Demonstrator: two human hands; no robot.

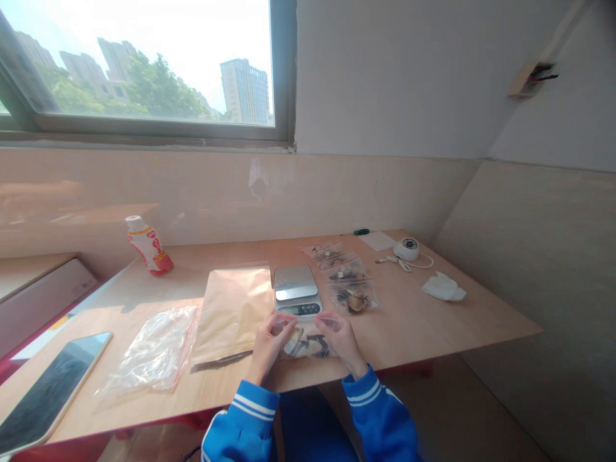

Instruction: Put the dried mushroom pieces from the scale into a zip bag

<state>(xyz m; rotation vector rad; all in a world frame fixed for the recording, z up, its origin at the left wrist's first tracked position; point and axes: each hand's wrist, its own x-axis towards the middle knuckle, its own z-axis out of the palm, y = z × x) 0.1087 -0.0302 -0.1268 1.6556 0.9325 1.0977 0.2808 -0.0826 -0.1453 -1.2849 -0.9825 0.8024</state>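
A small clear zip bag (307,341) with dark dried pieces inside lies on the wooden table (418,321) near its front edge. My left hand (267,344) pinches the bag's top left corner. At the top right corner, my right hand (341,341) pinches the same edge. Both sleeves are blue with white stripes. Just beyond the bag stands a small digital scale (297,289) with a bare metal platform.
Filled clear bags (347,280) lie right of the scale. A brown paper envelope (233,311), empty clear bags (156,350) and a phone (52,385) lie to the left. A red-and-white bottle (148,246) stands at the back left; a white round device (407,249) and a tissue (443,287) sit right.
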